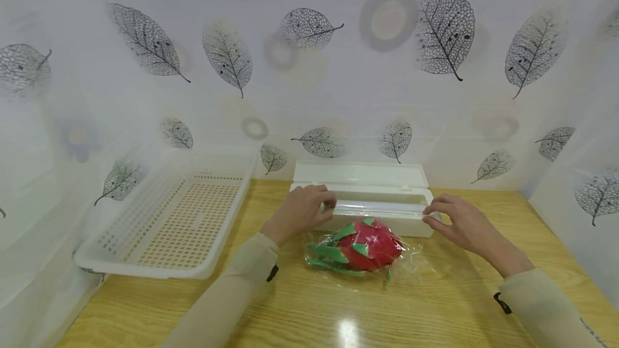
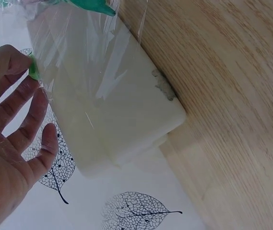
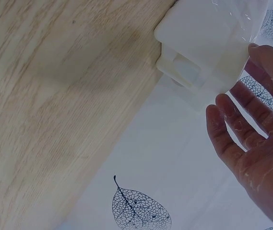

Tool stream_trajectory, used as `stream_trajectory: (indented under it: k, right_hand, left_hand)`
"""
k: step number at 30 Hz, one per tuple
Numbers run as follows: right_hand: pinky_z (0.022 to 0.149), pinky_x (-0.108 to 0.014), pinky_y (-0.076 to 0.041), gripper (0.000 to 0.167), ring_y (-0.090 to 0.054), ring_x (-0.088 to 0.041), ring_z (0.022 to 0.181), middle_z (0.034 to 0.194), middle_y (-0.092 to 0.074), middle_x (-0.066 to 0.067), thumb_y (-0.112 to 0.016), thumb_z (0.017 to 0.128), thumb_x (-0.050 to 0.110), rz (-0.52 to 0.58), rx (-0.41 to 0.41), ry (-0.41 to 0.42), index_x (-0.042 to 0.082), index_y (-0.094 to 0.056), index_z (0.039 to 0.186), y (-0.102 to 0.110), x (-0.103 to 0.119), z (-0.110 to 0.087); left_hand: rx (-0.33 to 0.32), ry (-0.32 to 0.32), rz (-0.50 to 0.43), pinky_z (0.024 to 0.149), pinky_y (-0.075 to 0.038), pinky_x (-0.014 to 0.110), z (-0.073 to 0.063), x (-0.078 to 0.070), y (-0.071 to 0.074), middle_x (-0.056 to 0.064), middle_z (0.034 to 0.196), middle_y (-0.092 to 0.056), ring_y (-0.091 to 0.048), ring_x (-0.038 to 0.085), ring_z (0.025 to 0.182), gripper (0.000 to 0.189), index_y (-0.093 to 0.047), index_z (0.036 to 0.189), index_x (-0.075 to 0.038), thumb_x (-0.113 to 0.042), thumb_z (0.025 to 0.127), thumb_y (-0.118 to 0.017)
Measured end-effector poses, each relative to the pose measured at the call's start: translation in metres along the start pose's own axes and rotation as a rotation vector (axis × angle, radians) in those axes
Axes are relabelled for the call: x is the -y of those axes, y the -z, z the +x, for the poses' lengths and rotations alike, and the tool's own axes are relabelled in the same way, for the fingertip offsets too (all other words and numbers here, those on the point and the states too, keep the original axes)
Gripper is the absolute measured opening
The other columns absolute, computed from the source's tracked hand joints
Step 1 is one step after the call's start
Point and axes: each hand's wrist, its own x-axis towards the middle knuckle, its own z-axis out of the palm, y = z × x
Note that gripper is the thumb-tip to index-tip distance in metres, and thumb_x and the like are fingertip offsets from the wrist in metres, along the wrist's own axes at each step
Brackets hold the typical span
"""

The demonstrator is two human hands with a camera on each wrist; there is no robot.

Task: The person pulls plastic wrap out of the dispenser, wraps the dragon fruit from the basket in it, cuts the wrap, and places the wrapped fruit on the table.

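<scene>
A white cling film box (image 1: 377, 224) stands at the back with its lid (image 1: 360, 174) raised; a film roll (image 1: 377, 206) shows inside. At the box's front edge my left hand (image 1: 304, 208) pinches a small green slide cutter (image 2: 33, 68) between thumb and index finger, the other fingers loosely bent. My right hand (image 1: 459, 222) grips the right end of that edge, thumb in front and index finger behind. Clear cling film (image 2: 110, 72) hangs over the box front. Before it lies a red dragon fruit (image 1: 374, 246) with green scales, wrapped in clear film.
To the left, a white perforated plastic basket (image 1: 220, 240) rests on the wooden table (image 1: 309, 313). A white leaf-patterned sheet (image 1: 338, 106) rises behind the table and along both sides.
</scene>
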Motion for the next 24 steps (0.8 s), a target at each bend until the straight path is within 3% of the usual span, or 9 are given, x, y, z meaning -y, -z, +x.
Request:
stream_trajectory:
  k: [15, 24]
  right_hand:
    - [0.075, -0.049, -0.058, 0.009, -0.071, -0.029, 0.089, 0.098, -0.073, -0.005, -0.082, 0.084, 0.013, 0.001, 0.012, -0.015, 0.015, -0.078, 0.091, -0.0001, -0.0010, -0.0001]
    - [0.073, -0.047, -0.058, 0.009, -0.071, -0.028, 0.087, 0.098, -0.073, -0.005, -0.082, 0.083, 0.012, 0.002, -0.004, -0.001, 0.015, -0.078, 0.091, 0.0003, 0.0008, 0.0001]
  left_hand:
    - [-0.029, -0.006, -0.009, 0.049, -0.034, 0.017, -0.0032, 0.0019, 0.0010, -0.004, 0.088, -0.071, -0.049, 0.007, 0.060, 0.009, -0.073, 0.097, -0.019, -0.017, 0.089, -0.069]
    - [-0.037, -0.013, -0.013, 0.050, -0.036, 0.017, -0.0044, 0.0034, 0.0011, -0.004, 0.087, -0.072, -0.054, 0.008, 0.062, 0.008, -0.074, 0.097, -0.018, -0.017, 0.090, -0.069]
